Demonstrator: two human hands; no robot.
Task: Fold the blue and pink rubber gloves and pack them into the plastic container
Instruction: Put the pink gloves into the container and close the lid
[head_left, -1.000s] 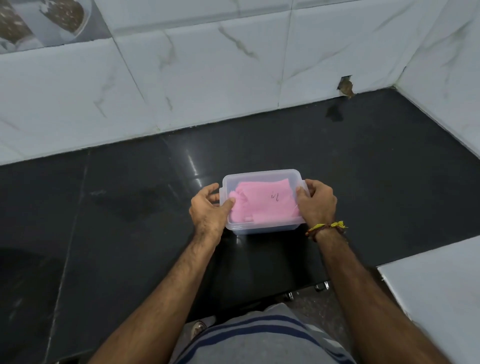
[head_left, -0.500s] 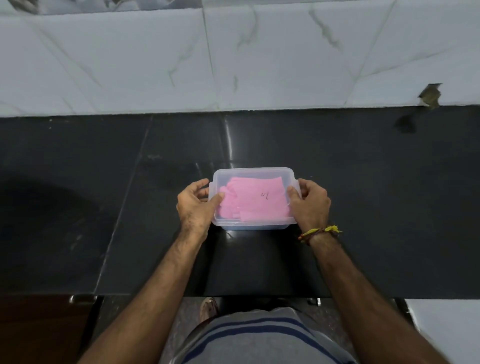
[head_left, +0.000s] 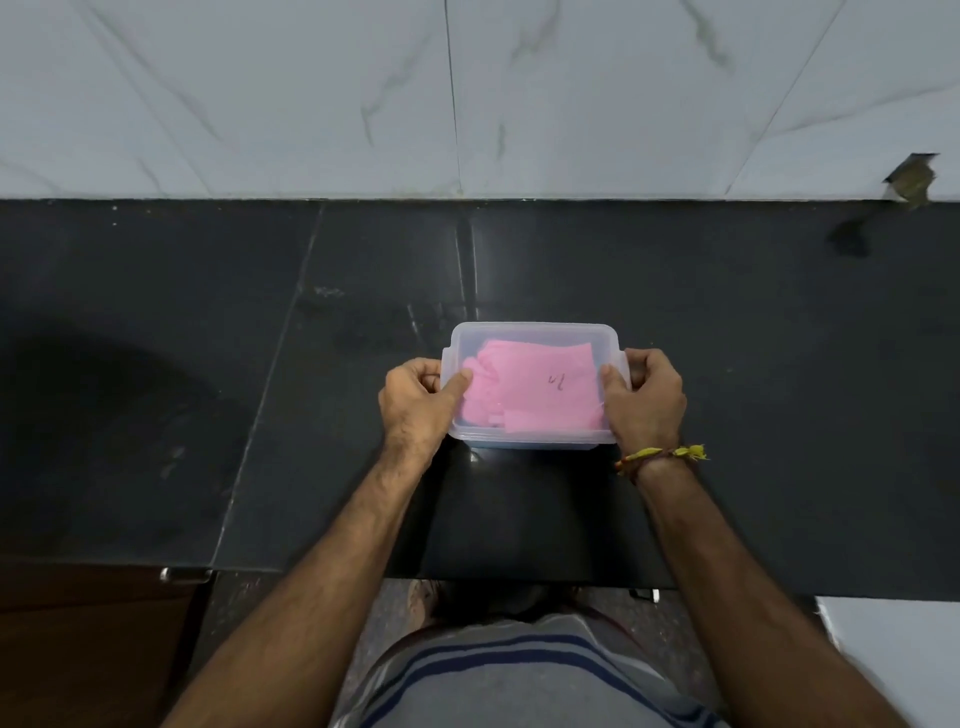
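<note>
A clear plastic container (head_left: 530, 330) with its translucent lid on sits on the black stone counter (head_left: 753, 374). Through the lid shows a folded pink glove (head_left: 535, 384) with a small dark mark on it. A strip of blue shows low at the container's front, under the pink. My left hand (head_left: 415, 402) grips the container's left end, thumb on the lid. At the right end my right hand (head_left: 647, 397) grips it the same way, thumb on top.
A white marble-tiled wall (head_left: 467, 93) rises behind the counter, with a chipped hole (head_left: 911, 179) at the right. The counter's front edge (head_left: 519, 574) runs just below my forearms. A white surface (head_left: 904, 654) lies at the lower right, dark wood (head_left: 83, 639) at the lower left.
My view has swung left and squared up to the wall. Both hands keep the same grip on the container's ends, and the container stays on the counter.
</note>
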